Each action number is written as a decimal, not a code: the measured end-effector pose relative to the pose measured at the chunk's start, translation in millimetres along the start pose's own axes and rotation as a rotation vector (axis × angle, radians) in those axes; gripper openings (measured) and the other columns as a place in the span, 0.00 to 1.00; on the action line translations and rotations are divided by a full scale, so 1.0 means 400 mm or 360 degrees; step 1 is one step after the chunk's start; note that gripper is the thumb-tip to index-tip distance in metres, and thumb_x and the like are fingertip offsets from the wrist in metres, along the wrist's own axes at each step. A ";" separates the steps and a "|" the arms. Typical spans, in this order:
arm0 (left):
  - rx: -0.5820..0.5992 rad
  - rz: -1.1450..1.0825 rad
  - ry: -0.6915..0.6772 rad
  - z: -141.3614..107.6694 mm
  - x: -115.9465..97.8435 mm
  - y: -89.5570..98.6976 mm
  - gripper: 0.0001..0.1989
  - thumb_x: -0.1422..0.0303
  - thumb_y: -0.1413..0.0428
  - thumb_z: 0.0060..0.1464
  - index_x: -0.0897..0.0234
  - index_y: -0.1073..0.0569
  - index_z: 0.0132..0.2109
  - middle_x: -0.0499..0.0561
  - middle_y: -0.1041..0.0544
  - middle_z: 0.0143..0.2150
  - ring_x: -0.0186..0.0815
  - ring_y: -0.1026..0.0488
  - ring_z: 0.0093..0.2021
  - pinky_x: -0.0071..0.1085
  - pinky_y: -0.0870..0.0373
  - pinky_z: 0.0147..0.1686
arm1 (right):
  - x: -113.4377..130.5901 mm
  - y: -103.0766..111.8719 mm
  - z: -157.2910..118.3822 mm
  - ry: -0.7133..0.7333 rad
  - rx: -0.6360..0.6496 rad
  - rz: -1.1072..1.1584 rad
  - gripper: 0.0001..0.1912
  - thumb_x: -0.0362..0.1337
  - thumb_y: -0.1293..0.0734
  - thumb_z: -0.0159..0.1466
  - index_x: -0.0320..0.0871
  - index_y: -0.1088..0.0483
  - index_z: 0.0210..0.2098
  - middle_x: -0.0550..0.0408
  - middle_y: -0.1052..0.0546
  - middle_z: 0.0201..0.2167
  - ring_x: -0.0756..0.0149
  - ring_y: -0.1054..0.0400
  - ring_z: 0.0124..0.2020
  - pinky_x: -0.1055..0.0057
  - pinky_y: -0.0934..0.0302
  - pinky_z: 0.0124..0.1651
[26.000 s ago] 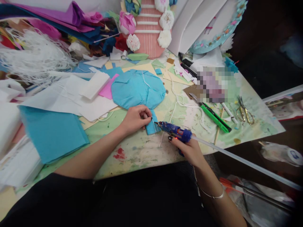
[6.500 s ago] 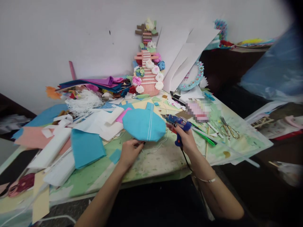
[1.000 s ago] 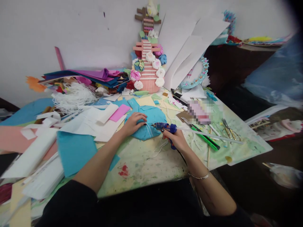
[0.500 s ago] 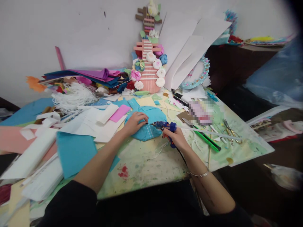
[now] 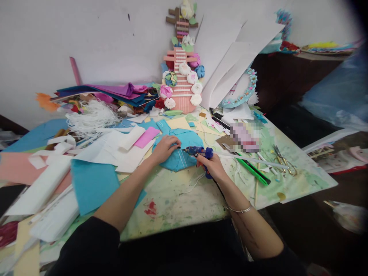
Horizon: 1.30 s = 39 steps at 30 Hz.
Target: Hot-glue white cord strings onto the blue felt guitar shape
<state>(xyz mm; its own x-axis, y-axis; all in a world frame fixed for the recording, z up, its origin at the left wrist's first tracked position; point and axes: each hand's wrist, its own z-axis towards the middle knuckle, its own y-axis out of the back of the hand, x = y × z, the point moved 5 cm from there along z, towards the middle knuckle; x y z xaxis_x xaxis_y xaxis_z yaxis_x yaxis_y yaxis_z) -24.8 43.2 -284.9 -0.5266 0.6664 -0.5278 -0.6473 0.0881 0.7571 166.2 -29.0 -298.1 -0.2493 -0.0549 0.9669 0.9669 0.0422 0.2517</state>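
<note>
currently, right fingers (image 5: 200,160) grip the glue gun (image 5: 204,151) — left fingers (image 5: 174,143) press the blue paper piece (image 5: 177,165), grasping nothing visible.

Head-worn view over the paint-stained table (image 5: 184,203), forward and down.

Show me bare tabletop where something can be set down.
The widest bare patch of green-stained tabletop lies between left forearm and right forearm, in front of the round turquoise paper piece. A smaller one borders the thin wooden stick, gold-handled scissors and right front edge. Crowded: the left, under white paper, and the back, around tangled white string.
</note>
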 end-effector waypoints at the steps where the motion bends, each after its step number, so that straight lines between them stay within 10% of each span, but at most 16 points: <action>1: -0.0006 -0.0005 0.0000 0.000 0.000 0.000 0.06 0.69 0.50 0.60 0.62 0.30 0.34 0.51 0.23 0.39 0.39 0.30 0.42 0.38 0.38 0.47 | -0.001 -0.001 0.001 0.0003 -0.0002 -0.0009 0.22 0.51 0.34 0.58 0.41 0.29 0.16 0.57 0.30 0.15 0.70 0.41 0.20 0.72 0.48 0.25; 39: -0.0029 -0.0052 0.0094 0.003 0.004 -0.002 0.05 0.67 0.46 0.56 0.62 0.28 0.33 0.51 0.22 0.40 0.40 0.28 0.42 0.40 0.36 0.47 | 0.001 0.001 -0.025 -0.0019 0.0023 -0.0154 0.20 0.50 0.34 0.58 0.43 0.33 0.18 0.59 0.33 0.15 0.69 0.41 0.19 0.71 0.47 0.26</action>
<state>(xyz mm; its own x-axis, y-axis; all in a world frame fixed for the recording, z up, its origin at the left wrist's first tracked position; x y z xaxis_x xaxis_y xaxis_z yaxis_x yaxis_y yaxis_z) -24.6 45.2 -285.9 -0.5362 0.6185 -0.5744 -0.6745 0.0951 0.7321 166.9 -39.1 -298.1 -0.3425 -0.0473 0.9383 0.9373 0.0515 0.3447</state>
